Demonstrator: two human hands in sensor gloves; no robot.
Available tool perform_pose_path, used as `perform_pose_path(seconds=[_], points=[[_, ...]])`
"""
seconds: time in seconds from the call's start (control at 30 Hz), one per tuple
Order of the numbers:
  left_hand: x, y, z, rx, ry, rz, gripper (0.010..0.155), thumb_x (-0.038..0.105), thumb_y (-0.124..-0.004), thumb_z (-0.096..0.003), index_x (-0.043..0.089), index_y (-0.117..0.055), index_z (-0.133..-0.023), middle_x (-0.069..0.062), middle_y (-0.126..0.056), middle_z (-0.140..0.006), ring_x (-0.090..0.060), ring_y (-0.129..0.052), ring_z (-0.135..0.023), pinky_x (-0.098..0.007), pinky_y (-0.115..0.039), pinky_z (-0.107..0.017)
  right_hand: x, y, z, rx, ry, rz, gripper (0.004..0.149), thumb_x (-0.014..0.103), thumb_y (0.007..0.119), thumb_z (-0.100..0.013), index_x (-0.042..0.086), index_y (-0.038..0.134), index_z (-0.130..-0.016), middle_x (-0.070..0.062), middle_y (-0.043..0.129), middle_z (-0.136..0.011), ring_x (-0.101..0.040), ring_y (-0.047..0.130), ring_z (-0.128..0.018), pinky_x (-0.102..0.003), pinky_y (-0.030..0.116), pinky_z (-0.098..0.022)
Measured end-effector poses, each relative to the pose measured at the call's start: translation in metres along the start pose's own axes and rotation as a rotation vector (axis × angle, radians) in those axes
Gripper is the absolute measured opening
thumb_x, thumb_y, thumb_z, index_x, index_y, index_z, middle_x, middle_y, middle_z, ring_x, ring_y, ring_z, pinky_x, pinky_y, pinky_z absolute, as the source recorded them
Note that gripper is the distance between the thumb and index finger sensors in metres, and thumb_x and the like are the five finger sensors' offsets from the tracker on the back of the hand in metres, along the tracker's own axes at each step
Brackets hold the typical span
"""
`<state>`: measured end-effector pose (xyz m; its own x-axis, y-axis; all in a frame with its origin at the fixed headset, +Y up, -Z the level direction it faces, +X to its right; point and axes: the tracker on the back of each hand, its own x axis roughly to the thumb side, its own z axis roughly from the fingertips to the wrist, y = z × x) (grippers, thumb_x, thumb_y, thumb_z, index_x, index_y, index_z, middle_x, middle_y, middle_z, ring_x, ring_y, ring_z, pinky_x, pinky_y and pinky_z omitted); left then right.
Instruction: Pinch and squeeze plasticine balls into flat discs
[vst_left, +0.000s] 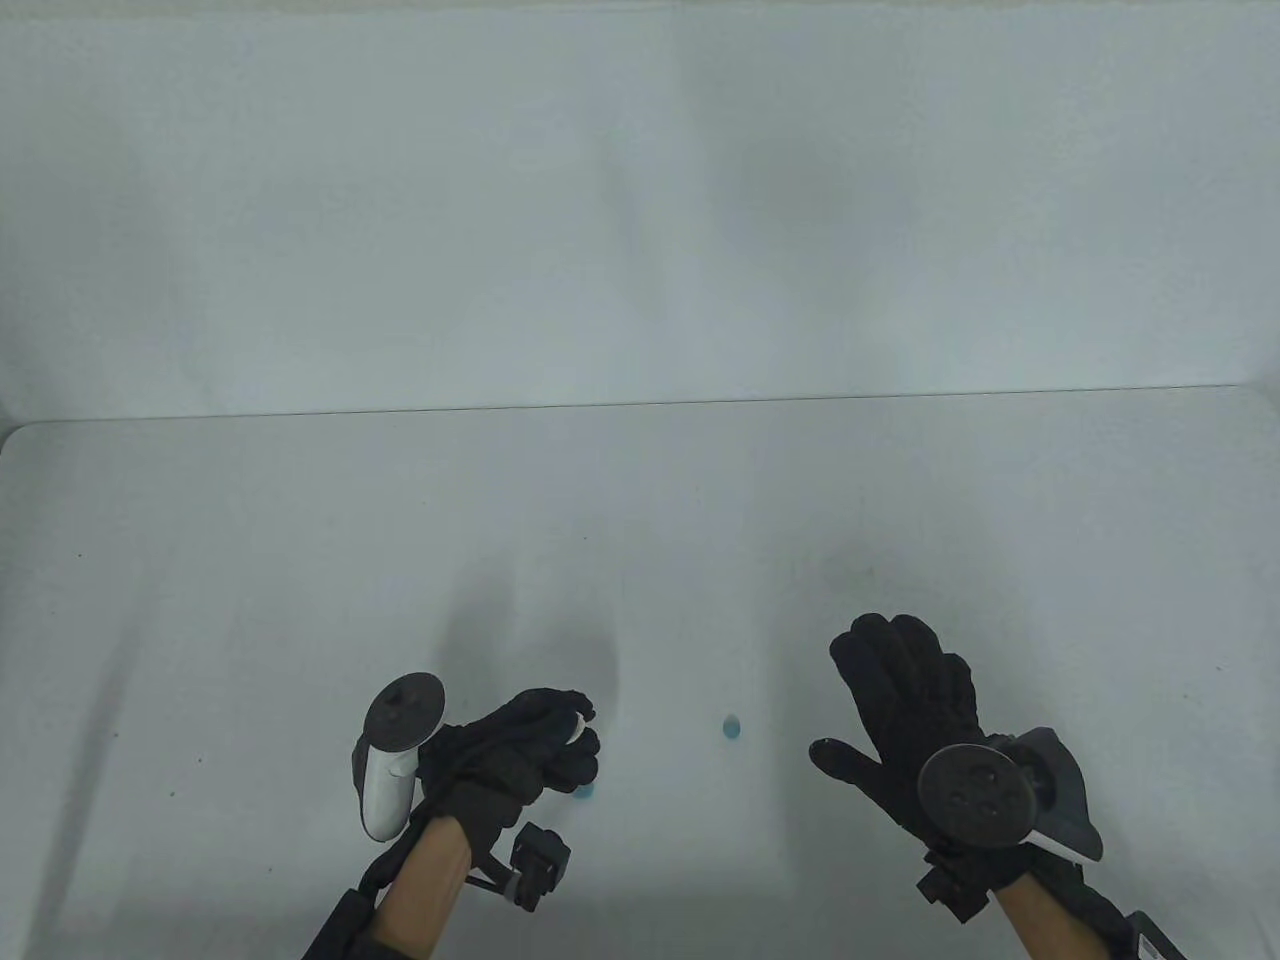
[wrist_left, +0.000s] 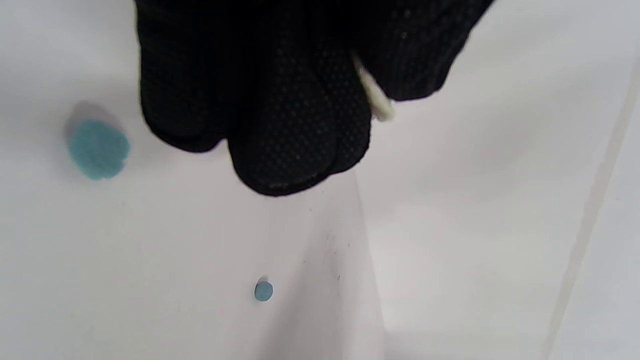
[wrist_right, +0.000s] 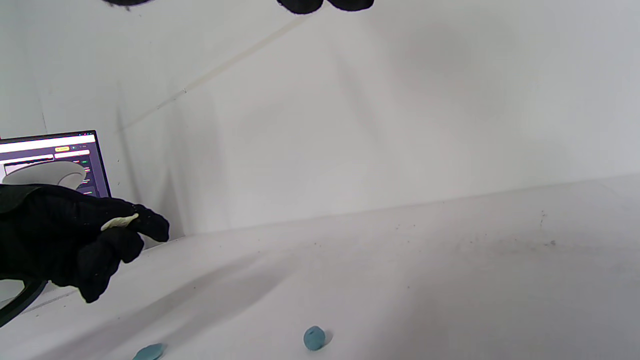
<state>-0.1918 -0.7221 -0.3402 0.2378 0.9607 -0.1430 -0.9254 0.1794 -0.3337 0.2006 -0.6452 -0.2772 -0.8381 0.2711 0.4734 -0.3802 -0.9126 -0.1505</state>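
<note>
Below, L hand (vst_left: 530, 745) raised off table (vst_left: 250, 620), fingers curled, pinching a flattened white plasticine piece (vst_left: 577, 726) betw. thumb and fingertips; only a thin pale edge showing. Same piece in L wrist view (wrist_left: 372, 95) as a white sliver at the edge of the black glove fingers (wrist_left: 295, 130); in R wrist view (wrist_right: 119, 222) as a cream strip clamped at the fingertips of L hand (wrist_right: 75, 235). White tracker (vst_left: 392, 765) strapped to back of L hand.

R hand (vst_left: 905, 715) spread flat, palm down, fingers extended and apart, thumb out to its left; grasping nothing. Contact w/ table not determinable. Dark tracker (vst_left: 975, 785) on its back. In R wrist view only two glove fingertips (wrist_right: 300, 5) at top edge.

Blue ball (vst_left: 731, 727) resting on table betw. the two hands, well apart from both; also seen in L wrist view (wrist_left: 263, 291) and R wrist view (wrist_right: 314, 338), still rounded.

Blue flattened disc (vst_left: 585, 791) lying on table just beside and partly under L hand; clearer in L wrist view (wrist_left: 98, 149), w/ rough, ragged rim, and at bottom edge of R wrist view (wrist_right: 148, 352).

Laptop screen (wrist_right: 55, 162) lit, standing behind L hand in R wrist view, against white backdrop.
</note>
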Motion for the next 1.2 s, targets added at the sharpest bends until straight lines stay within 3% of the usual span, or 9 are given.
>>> perform_pose_path(seconds=[0.3, 0.37, 0.47, 0.57, 0.67, 0.87, 1.0, 1.07, 1.2], points=[[-0.003, -0.001, -0.001, -0.012, 0.01, 0.001, 0.057, 0.027, -0.077, -0.0512, 0.004, -0.068, -0.102, -0.008, -0.095, -0.074, -0.022, -0.107, -0.054, -0.042, -0.089, -0.051, 0.001, -0.001, 0.001, -0.005, -0.004, -0.001, 0.083, 0.067, 0.049, -0.055, 0.013, 0.036, -0.116, -0.018, 0.032, -0.123, -0.053, 0.034, -0.11, -0.076, 0.041, -0.069], [-0.002, -0.001, -0.001, -0.009, 0.0, -0.008, 0.052, 0.027, -0.072, -0.0539, 0.004, -0.07, -0.1, -0.009, -0.09, -0.08, -0.024, -0.103, -0.061, -0.043, -0.084, -0.056, 0.001, 0.0, 0.0, -0.003, -0.005, -0.003, 0.083, 0.067, 0.049, -0.055, 0.013, 0.036, -0.116, -0.018, 0.032, -0.123, -0.053, 0.034, -0.11, -0.076, 0.041, -0.069], [-0.005, -0.003, -0.002, -0.06, -0.01, 0.055, 0.056, 0.028, -0.059, -0.0578, 0.001, -0.056, -0.106, -0.017, -0.076, -0.095, -0.032, -0.092, -0.075, -0.048, -0.075, -0.063, 0.001, -0.001, 0.001, -0.004, -0.005, -0.001, 0.083, 0.067, 0.049, -0.055, 0.013, 0.036, -0.116, -0.017, 0.032, -0.123, -0.053, 0.034, -0.11, -0.076, 0.041, -0.069], [-0.007, -0.003, -0.003, -0.084, -0.002, 0.156, 0.057, 0.027, -0.058, -0.0584, -0.002, -0.051, -0.107, -0.021, -0.071, -0.099, -0.034, -0.089, -0.078, -0.05, -0.073, -0.064, 0.001, -0.001, 0.001, -0.006, -0.007, -0.006, 0.083, 0.067, 0.049, -0.055, 0.014, 0.036, -0.116, -0.018, 0.032, -0.123, -0.053, 0.034, -0.11, -0.076, 0.041, -0.069], [-0.006, 0.003, -0.004, -0.041, -0.001, 0.093, 0.049, 0.023, -0.062, -0.0565, 0.001, -0.063, -0.101, -0.014, -0.083, -0.089, -0.026, -0.1, -0.068, -0.045, -0.082, -0.058, 0.001, -0.001, 0.001, -0.006, -0.004, -0.009, 0.083, 0.067, 0.049, -0.055, 0.013, 0.036, -0.116, -0.017, 0.033, -0.123, -0.053, 0.034, -0.11, -0.076, 0.041, -0.069], [0.002, 0.014, -0.004, 0.017, 0.021, -0.021, 0.047, 0.026, -0.072, -0.0537, 0.01, -0.079, -0.097, -0.02, -0.081, -0.094, -0.037, -0.095, -0.074, -0.053, -0.078, -0.06, 0.001, -0.002, 0.001, -0.006, -0.004, -0.014, 0.083, 0.067, 0.049, -0.055, 0.013, 0.036, -0.116, -0.017, 0.033, -0.123, -0.053, 0.034, -0.11, -0.076, 0.041, -0.069], [0.009, 0.017, -0.007, 0.078, 0.034, -0.196, 0.048, 0.025, -0.076, -0.0517, 0.004, -0.08, -0.095, -0.01, -0.095, -0.076, -0.024, -0.106, -0.056, -0.043, -0.088, -0.051, 0.001, -0.001, 0.001, -0.001, -0.007, -0.012, 0.083, 0.067, 0.049, -0.055, 0.014, 0.036, -0.116, -0.018, 0.033, -0.123, -0.053, 0.034, -0.11, -0.076, 0.042, -0.069], [0.012, 0.016, -0.01, 0.104, 0.028, -0.288, 0.054, 0.027, -0.08, -0.0501, 0.001, -0.076, -0.097, -0.008, -0.097, -0.074, -0.021, -0.109, -0.054, -0.041, -0.09, -0.051, 0.001, -0.002, 0.001, -0.005, -0.009, -0.013, 0.083, 0.067, 0.049, -0.055, 0.013, 0.036, -0.116, -0.018, 0.033, -0.123, -0.053, 0.034, -0.11, -0.076, 0.042, -0.069], [0.012, 0.013, -0.017, 0.114, 0.053, -0.33, 0.049, 0.025, -0.078, -0.0508, 0.004, -0.079, -0.096, -0.01, -0.096, -0.079, -0.023, -0.107, -0.059, -0.042, -0.089, -0.053, 0.002, -0.002, 0.001, -0.004, -0.01, -0.013, 0.083, 0.067, 0.049, -0.055, 0.013, 0.036, -0.116, -0.018, 0.033, -0.123, -0.053, 0.034, -0.11, -0.076, 0.042, -0.069]])
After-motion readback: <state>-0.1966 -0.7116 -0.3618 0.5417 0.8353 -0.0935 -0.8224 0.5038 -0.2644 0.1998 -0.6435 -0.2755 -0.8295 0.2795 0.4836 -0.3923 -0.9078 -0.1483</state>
